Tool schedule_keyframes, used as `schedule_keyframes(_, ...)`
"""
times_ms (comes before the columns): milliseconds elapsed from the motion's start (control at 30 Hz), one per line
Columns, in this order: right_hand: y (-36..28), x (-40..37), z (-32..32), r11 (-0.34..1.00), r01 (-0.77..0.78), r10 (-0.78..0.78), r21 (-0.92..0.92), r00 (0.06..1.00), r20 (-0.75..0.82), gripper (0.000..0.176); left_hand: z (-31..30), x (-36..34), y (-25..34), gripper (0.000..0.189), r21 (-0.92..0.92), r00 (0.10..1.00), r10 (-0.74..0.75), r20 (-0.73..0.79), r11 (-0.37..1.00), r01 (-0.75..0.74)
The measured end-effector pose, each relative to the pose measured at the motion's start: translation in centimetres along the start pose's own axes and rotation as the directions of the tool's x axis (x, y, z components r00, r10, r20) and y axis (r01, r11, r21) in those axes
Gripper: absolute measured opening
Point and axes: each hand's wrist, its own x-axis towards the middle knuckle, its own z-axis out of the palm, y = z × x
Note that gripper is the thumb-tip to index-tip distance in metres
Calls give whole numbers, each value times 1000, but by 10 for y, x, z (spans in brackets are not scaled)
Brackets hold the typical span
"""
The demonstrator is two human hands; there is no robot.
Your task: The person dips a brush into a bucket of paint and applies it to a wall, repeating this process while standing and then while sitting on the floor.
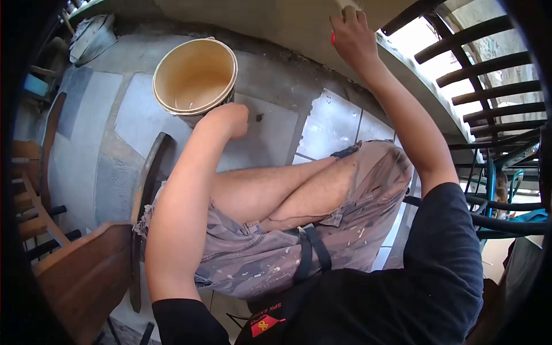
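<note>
Red-handled tool [333, 38], at 1 o'clock in the head view, visible only as a red sliver at the edge of the right hand [352, 35], which is clenched around it and pressed against the pale plastered wall [276, 23]; its working end is hidden. Judged small, light and stiff, it is best gripped by the handle. The left hand [231, 119] is curled into a fist near the centre, well apart from the right; whether it encloses anything cannot be told. Just beyond it, at 11 o'clock, a cream plastic bucket [195, 72] stands on the grey tiled floor [333, 121]: probably light and thin-walled, best taken by the rim. Dark metal railing [489, 57] at 3 o'clock.
</note>
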Motion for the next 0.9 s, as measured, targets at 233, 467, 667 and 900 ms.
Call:
schedule_keyframes(233,-9,-52,97,990,90,-72,-104,983,172,14,7,1,-4,24,-10,992,40,-116,999,-42)
schedule_keyframes(467,-15,-59,82,989,134,-147,61,929,339,19,-8,-8,2,33,-12,998,-34,53,999,34)
schedule_keyframes(667,34,-11,-3,995,45,-33,-91,991,127,21,-4,-7,-2,32,-79,1000,-15,-17,997,14)
schedule_keyframes(900,40,-49,38,994,34,-12,-103,978,207,18,-1,-6,-4,29,-30,998,2,-55,1000,-4)
